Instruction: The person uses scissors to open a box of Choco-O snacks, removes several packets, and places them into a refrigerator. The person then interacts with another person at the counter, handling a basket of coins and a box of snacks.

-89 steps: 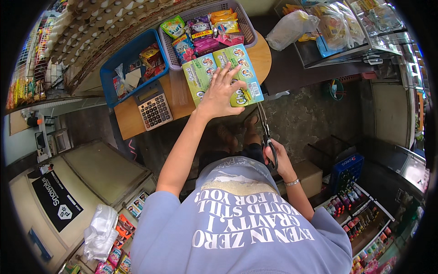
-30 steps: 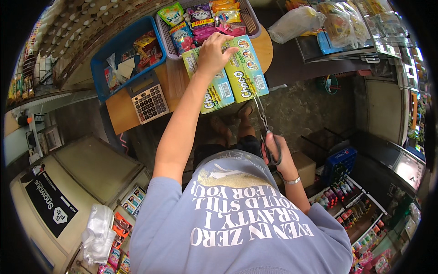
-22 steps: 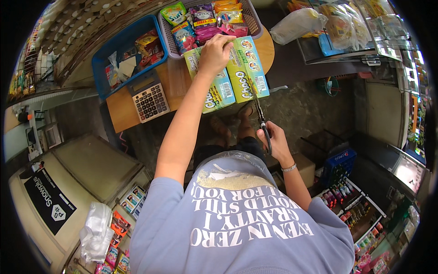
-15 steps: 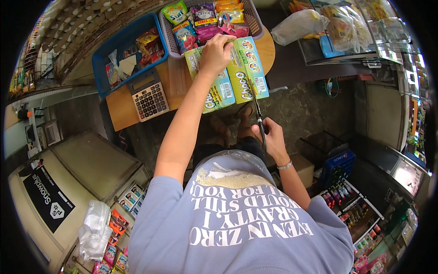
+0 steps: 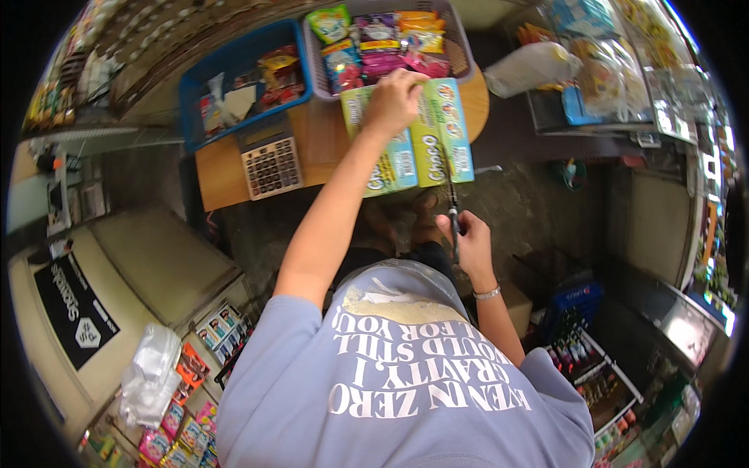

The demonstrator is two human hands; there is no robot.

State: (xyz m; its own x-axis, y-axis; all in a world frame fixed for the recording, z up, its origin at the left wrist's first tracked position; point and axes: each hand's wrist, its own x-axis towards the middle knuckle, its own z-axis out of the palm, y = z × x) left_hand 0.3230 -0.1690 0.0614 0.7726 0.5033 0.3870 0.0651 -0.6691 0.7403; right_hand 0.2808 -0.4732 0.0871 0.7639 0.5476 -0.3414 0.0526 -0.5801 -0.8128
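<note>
wooden tabletop [image 5: 222, 178] above a dark floor [image 5: 523, 210]. blue basket [image 5: 304, 64]: loose packets [image 5: 281, 74]. lilac basket [image 5: 459, 47]: coloured sachets [image 5: 381, 35]. two green boxes [image 5: 438, 136] lie side by side at the tabletop's near edge. left hand [image 5: 396, 101] across them, fingers bent; whether these grip cannot be told. right hand [image 5: 472, 242]: fingers closed around black scissors [image 5: 453, 207], blades against the right-hand box.

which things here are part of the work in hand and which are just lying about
In use: scissors in the right hand; right green carton at the blades; left green carton beside it; left hand over the cartons.

Lying about: desk calculator; blue bin; lilac basket of packets; plastic bag.
</note>
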